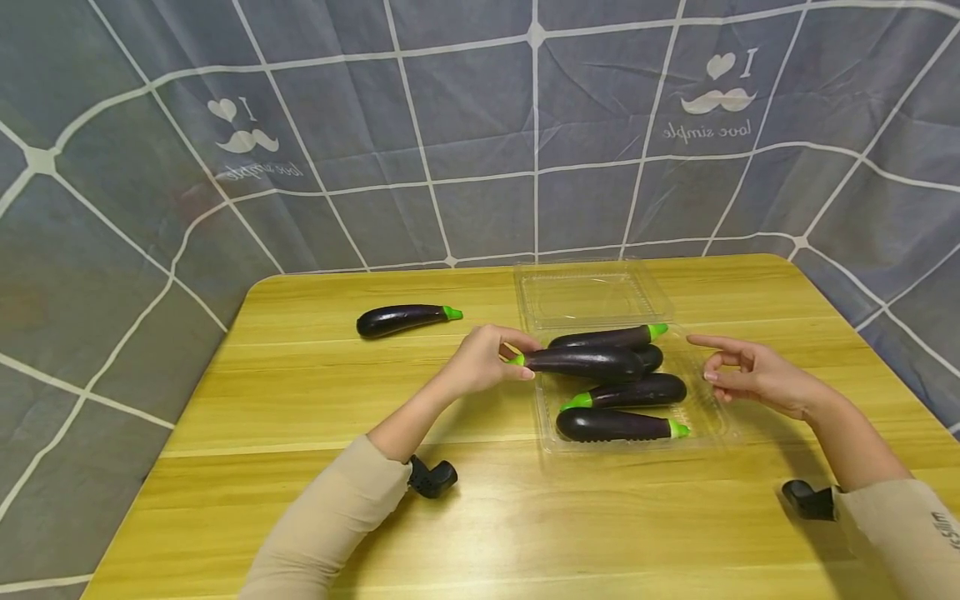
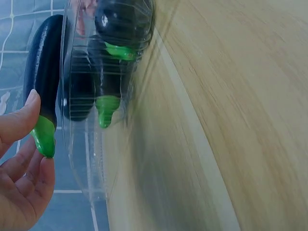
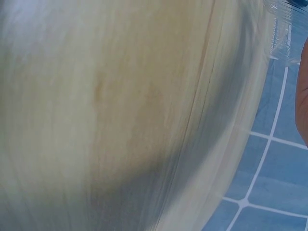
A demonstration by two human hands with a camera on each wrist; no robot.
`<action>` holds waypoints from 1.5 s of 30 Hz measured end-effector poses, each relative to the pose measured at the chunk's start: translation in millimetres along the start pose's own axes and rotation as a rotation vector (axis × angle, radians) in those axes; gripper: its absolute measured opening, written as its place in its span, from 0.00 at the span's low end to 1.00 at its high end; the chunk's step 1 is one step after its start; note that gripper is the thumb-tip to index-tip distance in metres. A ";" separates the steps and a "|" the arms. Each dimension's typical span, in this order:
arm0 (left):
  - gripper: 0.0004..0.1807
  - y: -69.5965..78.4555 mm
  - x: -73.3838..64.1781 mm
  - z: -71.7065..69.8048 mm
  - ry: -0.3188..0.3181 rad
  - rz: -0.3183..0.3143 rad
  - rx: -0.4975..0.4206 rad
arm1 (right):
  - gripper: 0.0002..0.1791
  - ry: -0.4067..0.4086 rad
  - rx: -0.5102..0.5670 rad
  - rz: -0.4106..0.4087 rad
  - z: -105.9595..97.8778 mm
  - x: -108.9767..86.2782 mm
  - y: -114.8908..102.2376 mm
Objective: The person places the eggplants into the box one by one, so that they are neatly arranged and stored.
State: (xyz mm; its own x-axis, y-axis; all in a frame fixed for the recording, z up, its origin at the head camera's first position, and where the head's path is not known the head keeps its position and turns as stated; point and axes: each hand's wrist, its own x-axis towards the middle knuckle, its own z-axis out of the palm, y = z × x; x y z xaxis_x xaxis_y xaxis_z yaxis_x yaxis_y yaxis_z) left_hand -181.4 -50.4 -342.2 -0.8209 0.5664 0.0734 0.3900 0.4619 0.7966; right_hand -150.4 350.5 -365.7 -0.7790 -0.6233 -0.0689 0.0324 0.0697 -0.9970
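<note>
Left hand (image 1: 487,360), one, grasping an eggplant (image 1: 588,363) at the stem end; thumb and fingertips pinch at and beside the green cap, a hold that presumably leaves the thick end free over the other fruit; held eggplant lies across the left rim of the clear plastic clamshell base (image 1: 703,412), cap to the left, rounded end inward; whether its weight bears on those beneath, cannot tell.

Other eggplants in the base, four: rear one (image 1: 600,338), cap right; one mostly hidden (image 1: 654,358), only its rounded end showing; middle one (image 1: 641,389), cap left; front one (image 1: 611,425), cap right; the mixed directions look suited to fitting narrow necks beside broad ends.

Right hand (image 1: 765,379), one, apparently holding nothing; index finger extended, others loosely bent, at the base's right side, perhaps to steady it; contact with the rim, cannot tell.

Clamshell lid (image 1: 592,298), one, folded back behind the base, which leaves the top accessible; loose eggplant (image 1: 401,320), one, well apart on the desk (image 1: 480,533), cap right; grey checked curtain (image 1: 480,108), behind all.
</note>
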 end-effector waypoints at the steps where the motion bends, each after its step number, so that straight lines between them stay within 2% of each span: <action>1: 0.18 1.0 0.7 1.0 0.001 0.002 0.005 | 0.30 -0.001 0.001 0.000 0.0 0.1 0.0; 8: 0.18 8.1 4.6 7.0 -0.004 -0.017 0.036 | 0.30 -0.011 0.011 -0.008 0.0 0.1 0.5; 14: 0.18 14.2 7.7 11.7 -0.018 -0.001 0.065 | 0.30 -0.014 0.014 -0.008 -0.1 0.2 0.7; 32: 0.18 23.4 18.3 32.8 0.013 0.015 0.168 | 0.30 -0.003 0.009 -0.002 0.9 -0.1 -0.6; 45: 0.17 28.4 19.9 42.4 0.022 0.024 0.221 | 0.30 -0.009 0.009 -0.005 0.4 0.0 -0.2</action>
State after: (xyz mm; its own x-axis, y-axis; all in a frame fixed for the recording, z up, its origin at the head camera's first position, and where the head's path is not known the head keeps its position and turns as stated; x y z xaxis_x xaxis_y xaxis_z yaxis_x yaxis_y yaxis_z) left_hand -169.0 2.9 -343.6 -0.8180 0.5654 0.1056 0.4894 0.5878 0.6441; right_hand -150.2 350.2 -365.5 -0.7732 -0.6309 -0.0639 0.0342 0.0591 -0.9977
